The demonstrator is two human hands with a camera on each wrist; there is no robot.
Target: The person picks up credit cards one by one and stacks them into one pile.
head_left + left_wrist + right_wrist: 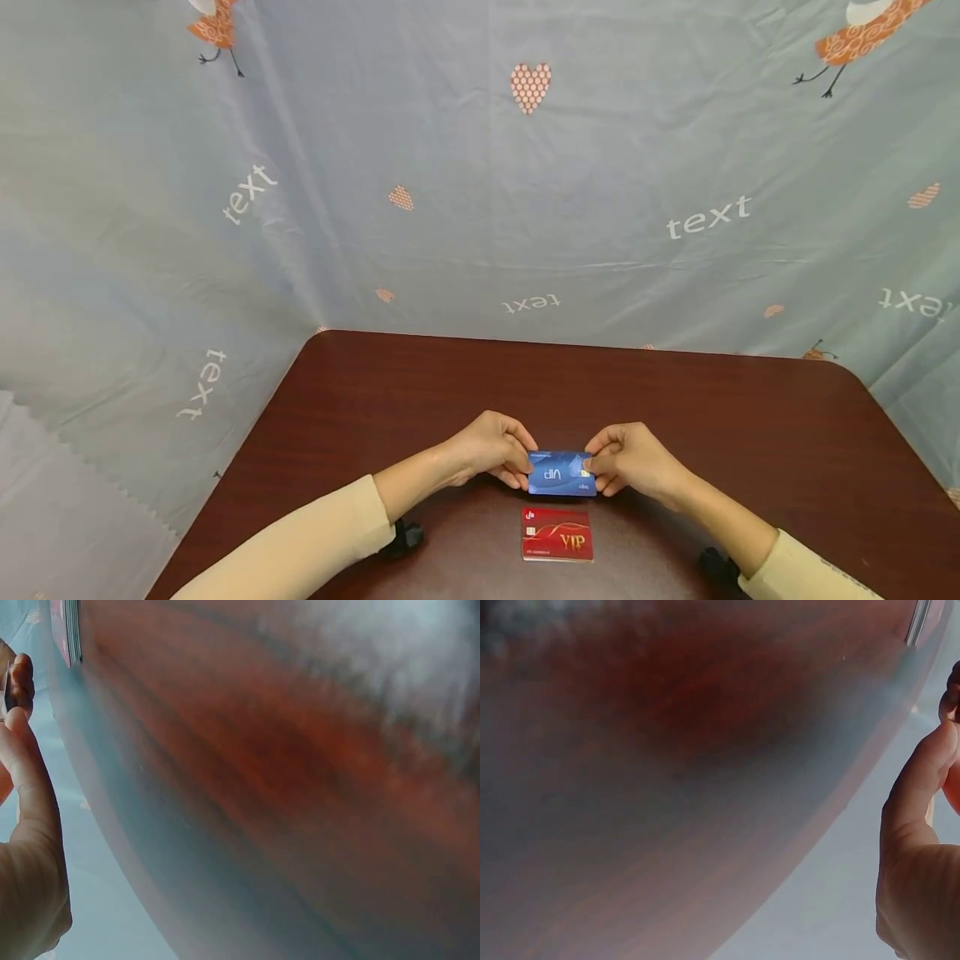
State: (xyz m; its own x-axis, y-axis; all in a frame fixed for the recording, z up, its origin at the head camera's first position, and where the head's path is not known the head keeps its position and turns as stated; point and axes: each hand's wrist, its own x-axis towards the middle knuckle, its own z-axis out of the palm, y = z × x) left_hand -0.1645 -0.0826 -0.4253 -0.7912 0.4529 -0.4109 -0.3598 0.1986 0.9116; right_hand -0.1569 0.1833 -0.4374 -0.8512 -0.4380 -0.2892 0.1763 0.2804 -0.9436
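Observation:
A blue VIP card (553, 477), its print upside down in the head view, is held off the table between both hands. My left hand (491, 448) pinches its left edge with thumb and fingers. At the right edge, my right hand (633, 461) pinches it the same way, the thumb over part of its face. Just nearer to me lies a red VIP card (557, 535), flat on the table. In the left wrist view the red card's pile (69, 634) shows several stacked edges. Most of the blue card is out of both wrist views.
The dark reddish-brown table (420, 383) has rounded far corners. A pale blue curtain (450, 150) printed with hearts, birds and "text" hangs behind and beside it. Black objects (405, 537) sit under each wrist near the sleeves.

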